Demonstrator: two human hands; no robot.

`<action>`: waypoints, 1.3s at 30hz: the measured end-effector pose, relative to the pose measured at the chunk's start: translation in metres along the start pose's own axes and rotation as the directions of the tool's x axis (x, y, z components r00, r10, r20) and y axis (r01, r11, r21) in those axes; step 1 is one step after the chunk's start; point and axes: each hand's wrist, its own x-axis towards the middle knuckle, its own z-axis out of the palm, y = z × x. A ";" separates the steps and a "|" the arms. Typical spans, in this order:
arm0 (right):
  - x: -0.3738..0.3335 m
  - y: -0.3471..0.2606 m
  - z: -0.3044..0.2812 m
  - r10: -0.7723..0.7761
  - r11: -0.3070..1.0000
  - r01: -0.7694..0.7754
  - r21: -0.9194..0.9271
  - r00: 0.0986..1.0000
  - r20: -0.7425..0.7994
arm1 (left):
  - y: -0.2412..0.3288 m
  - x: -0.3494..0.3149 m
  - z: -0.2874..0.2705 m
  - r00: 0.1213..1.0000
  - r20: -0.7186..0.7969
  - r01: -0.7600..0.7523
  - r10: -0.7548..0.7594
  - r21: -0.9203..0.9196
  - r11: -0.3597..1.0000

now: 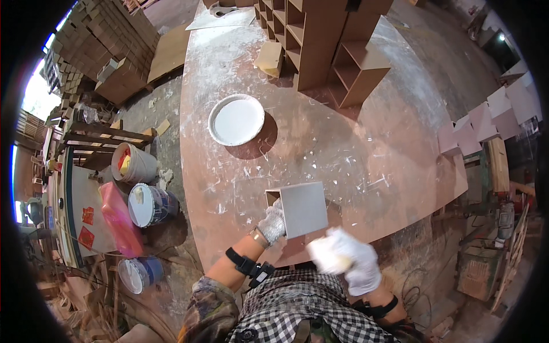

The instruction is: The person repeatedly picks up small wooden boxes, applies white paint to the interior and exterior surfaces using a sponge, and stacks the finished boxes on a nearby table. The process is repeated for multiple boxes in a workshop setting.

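left hand: it wore a grey glove and its grip was grasping the small box at the hollow left side, with the fingertips partly hidden. the left hand (272, 222) had a black strap and a little gadget on the wrist.
small box: the small box (305, 210) was at the near part of the table, in front of the person. its wide face was pale grey and its inside was brown.
right hand: it wore a white glove and its grip was clasped around a pale pad. the right hand (355, 264) was blurry, just beside the box's near right corner.
pale pad: the pale pad (326, 255) looked white with a bit of yellow, too blurry to tell more.
table: the table (354, 166) was reddish brown, with white smears and crumbs.
white tub: the round white tub (235, 120) sat farther away, on the left part of the table, with white stuff in it.
brown shelves: the tall brown shelves (320, 48) stood at the far end, with a yellowish block (269, 59) beside them.
floor: a white bucket (134, 163) and a pink bag (120, 220) were off to the left.
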 end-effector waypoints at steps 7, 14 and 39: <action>0.113 -0.013 -0.047 -0.394 0.793 0.397 -0.462 0.913 0.109 | -0.016 0.000 -0.007 0.916 0.215 -0.394 0.339 0.328 0.858; 0.131 0.028 0.001 -0.483 0.698 0.539 -0.471 0.840 0.247 | -0.074 -0.017 -0.001 0.862 0.429 -0.417 0.269 0.299 0.859; 0.066 0.003 -0.034 -0.544 0.675 0.455 -0.581 0.839 0.026 | 0.052 -0.011 -0.031 0.907 0.406 -0.372 0.113 0.646 0.666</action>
